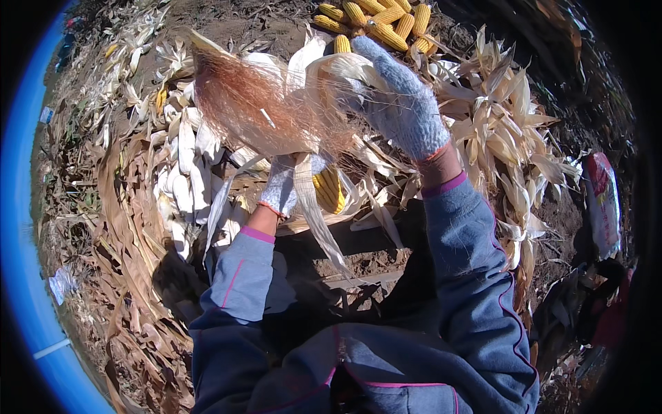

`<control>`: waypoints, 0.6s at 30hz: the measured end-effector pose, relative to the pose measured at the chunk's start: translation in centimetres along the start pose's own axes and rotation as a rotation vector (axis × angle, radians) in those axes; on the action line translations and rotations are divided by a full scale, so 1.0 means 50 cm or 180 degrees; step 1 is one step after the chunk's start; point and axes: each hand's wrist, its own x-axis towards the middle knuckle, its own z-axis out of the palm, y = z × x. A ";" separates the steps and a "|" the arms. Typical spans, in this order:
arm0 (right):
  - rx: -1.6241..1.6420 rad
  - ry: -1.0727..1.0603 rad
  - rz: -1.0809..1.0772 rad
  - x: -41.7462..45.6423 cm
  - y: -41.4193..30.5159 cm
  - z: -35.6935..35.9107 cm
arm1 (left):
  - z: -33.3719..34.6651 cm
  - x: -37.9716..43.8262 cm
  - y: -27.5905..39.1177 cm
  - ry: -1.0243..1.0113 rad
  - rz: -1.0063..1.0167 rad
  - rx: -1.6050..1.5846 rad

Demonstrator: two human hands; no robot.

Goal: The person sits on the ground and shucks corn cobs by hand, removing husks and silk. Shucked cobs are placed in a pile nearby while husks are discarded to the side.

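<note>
My left hand [283, 181], in a pale knitted glove, grips a partly husked ear of corn [329, 190] below the middle of the view. Its yellow kernels show at the lower end, and loose husk strips [316, 207] hang over it. Reddish-brown corn silk [243, 98] spreads above this hand, with dry husk behind it. Up and to the right, my gloved right hand [401, 101] holds a pale husk leaf [344, 64] between its fingers. Strands of silk stretch across that glove. Part of the ear is hidden by husk and the left glove.
Bare yellow ears [388, 23] are piled at the top. Unhusked ears [194, 176] lie on the left, beside dry stalks and leaves [124, 207]. Stripped husks [507, 114] heap up on the right. A printed plastic sack [604, 204] lies at the far right.
</note>
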 end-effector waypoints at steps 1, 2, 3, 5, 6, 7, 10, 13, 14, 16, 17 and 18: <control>0.0257 -0.0136 -0.0059 0.008 -0.003 -0.008 | -0.003 0.008 0.015 0.0088 -0.0625 -0.1187; -0.0086 0.0340 -0.0387 0.019 0.007 -0.019 | -0.007 0.018 0.030 0.0374 -0.1200 -0.2172; -0.0721 0.0895 -0.0486 0.011 0.001 -0.015 | -0.022 0.032 0.071 0.0620 -0.1317 -0.2841; -0.1484 0.1405 -0.0121 0.001 0.013 -0.071 | -0.026 0.049 0.083 0.0793 -0.1286 -0.3496; -0.2132 0.1089 0.0383 0.001 0.011 -0.047 | -0.031 0.053 0.080 0.0966 -0.1535 -0.3972; -0.2636 0.0720 0.0660 -0.012 0.021 -0.024 | -0.045 0.060 0.077 0.1157 -0.1763 -0.4440; -0.4032 -0.1105 0.1095 -0.036 0.059 -0.003 | -0.065 0.075 0.097 0.1230 -0.1554 -0.5084; -0.4107 -0.1028 0.0824 -0.056 0.104 0.010 | -0.079 0.080 0.097 0.1160 -0.1391 -0.5462; -0.4115 -0.1006 0.0806 -0.060 0.105 0.013 | -0.089 0.079 0.096 0.1080 -0.1399 -0.5383; -0.4061 -0.1011 0.1072 -0.056 0.102 0.043 | -0.112 0.081 0.097 0.0932 -0.1351 -0.5309; -0.4000 -0.1037 0.1361 -0.054 0.106 0.052 | -0.120 0.082 0.090 0.1032 -0.1391 -0.5157; -0.3940 -0.1050 0.1667 -0.057 0.110 0.056 | -0.126 0.083 0.090 0.1125 -0.1441 -0.5020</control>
